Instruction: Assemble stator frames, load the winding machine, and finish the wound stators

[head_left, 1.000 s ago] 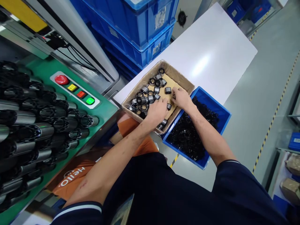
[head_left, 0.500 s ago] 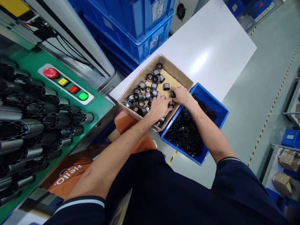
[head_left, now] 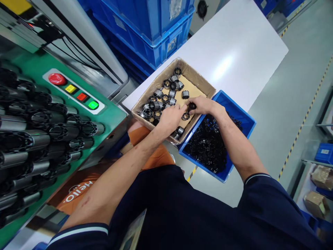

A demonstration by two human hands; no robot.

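A shallow cardboard box [head_left: 200,83] on the white table holds several grey metal rings [head_left: 170,93] with black toothed inserts. My left hand [head_left: 170,119] rests inside the box near its front, fingers curled over rings. My right hand [head_left: 204,105] is over the box's right side, fingertips pinched on a dark ring [head_left: 191,106]. The two hands almost touch. A blue bin [head_left: 234,114] full of black plastic parts [head_left: 208,146] sits right beside the box, under my right forearm.
A green machine panel [head_left: 109,114] with red, yellow and green buttons [head_left: 75,93] stands at left, with rows of dark tubes [head_left: 39,139]. Stacked blue crates [head_left: 161,31] are behind the box. The white table [head_left: 234,48] extends to the right; grey floor with striped tape lies beyond.
Both hands have drawn together near the box's right front. My right hand has closed its fingertips on a dark ring.
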